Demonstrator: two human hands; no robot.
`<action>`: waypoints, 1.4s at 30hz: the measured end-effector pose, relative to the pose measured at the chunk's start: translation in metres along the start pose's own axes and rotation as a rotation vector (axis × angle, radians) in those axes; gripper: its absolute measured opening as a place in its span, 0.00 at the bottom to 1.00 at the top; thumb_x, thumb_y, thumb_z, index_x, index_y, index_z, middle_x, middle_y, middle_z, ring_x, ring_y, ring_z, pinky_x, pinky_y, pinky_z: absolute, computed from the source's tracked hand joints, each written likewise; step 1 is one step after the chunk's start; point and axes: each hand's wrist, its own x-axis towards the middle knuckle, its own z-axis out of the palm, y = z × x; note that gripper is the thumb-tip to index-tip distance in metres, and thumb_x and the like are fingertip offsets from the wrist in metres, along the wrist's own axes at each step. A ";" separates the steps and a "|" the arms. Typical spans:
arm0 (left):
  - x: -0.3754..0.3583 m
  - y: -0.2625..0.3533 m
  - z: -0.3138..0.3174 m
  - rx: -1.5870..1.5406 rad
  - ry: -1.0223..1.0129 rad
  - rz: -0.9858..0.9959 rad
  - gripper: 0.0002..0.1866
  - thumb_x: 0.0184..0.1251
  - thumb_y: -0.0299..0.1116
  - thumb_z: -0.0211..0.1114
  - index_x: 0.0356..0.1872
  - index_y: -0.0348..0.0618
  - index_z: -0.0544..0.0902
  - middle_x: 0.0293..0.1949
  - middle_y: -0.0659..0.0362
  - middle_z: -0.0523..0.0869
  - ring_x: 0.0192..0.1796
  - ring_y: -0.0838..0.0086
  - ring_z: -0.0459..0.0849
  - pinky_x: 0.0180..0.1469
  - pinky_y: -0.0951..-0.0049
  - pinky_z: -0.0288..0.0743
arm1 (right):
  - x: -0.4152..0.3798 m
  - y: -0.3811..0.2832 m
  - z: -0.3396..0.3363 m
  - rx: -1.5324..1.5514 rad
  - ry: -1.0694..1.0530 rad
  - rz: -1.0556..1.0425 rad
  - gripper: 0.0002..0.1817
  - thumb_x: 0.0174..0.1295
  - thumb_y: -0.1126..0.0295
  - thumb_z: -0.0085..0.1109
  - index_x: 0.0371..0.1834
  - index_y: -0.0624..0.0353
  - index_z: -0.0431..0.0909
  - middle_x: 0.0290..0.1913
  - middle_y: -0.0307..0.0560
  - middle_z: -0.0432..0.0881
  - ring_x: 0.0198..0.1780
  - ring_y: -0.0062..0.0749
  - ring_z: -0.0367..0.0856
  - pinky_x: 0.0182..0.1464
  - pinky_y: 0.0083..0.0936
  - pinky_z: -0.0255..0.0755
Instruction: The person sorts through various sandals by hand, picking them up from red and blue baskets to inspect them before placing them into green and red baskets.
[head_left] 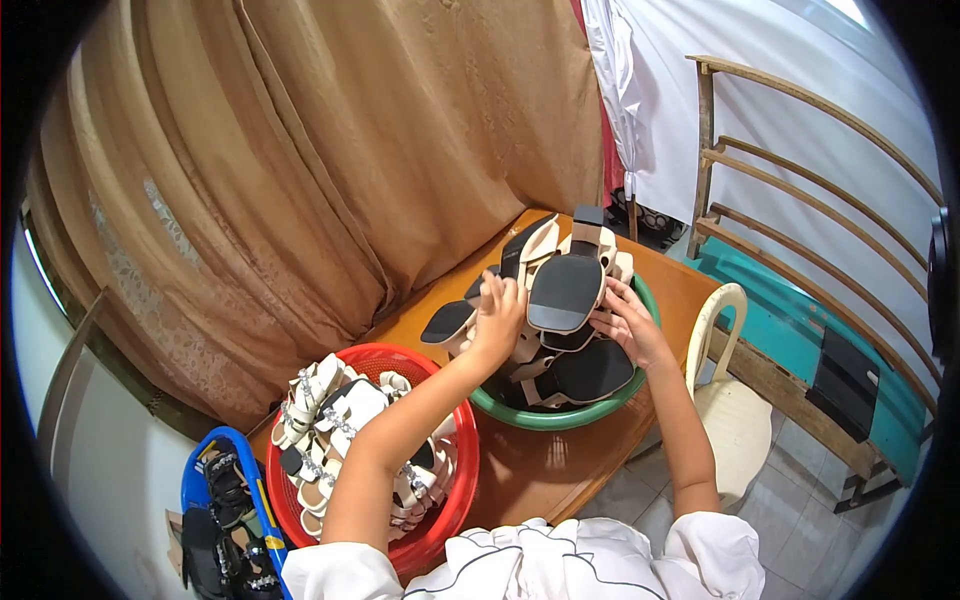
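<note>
A cream sandal (566, 292) with a black sole lies sole up, heel away from me, on the heap in a green basin (560, 418). My right hand (632, 322) grips its right edge, fingers along the side. Left of that sandal is my left hand (498, 315), its fingers bent and pressed together; what they hold, if anything, is hidden. More black-soled cream sandals surround both hands, among them a sandal (592, 372) low in the basin and a sandal (447, 322) by my left wrist.
A red basket (462, 490) full of cream sandals with shiny trim stands on the wooden table (545, 470). Black sandals fill a blue basket (262, 505) at lower left. On the right are a cream plastic chair (728, 425) and a wooden rack (800, 165). A brown curtain (330, 150) hangs behind.
</note>
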 end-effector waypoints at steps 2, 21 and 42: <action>-0.011 0.007 0.009 -0.039 -0.014 -0.024 0.18 0.47 0.35 0.53 0.42 0.42 0.74 0.40 0.54 0.72 0.54 0.52 0.65 0.53 0.57 0.48 | 0.000 0.002 -0.003 -0.002 0.003 0.002 0.26 0.59 0.62 0.51 0.59 0.55 0.56 0.47 0.45 0.73 0.46 0.31 0.75 0.49 0.27 0.70; 0.000 -0.006 0.004 -0.557 -0.069 -0.352 0.25 0.30 0.36 0.67 0.38 0.47 0.72 0.45 0.59 0.71 0.54 0.57 0.61 0.50 0.56 0.50 | -0.001 0.004 0.005 -0.272 0.110 0.001 0.32 0.57 0.57 0.55 0.60 0.55 0.52 0.47 0.44 0.72 0.47 0.26 0.71 0.47 0.25 0.66; 0.006 -0.006 0.009 -0.370 -0.197 0.107 0.33 0.40 0.39 0.62 0.53 0.42 0.67 0.54 0.51 0.66 0.59 0.52 0.60 0.56 0.48 0.47 | 0.003 0.005 -0.002 -0.284 0.068 0.003 0.26 0.60 0.61 0.51 0.57 0.60 0.55 0.47 0.47 0.72 0.45 0.29 0.75 0.46 0.25 0.70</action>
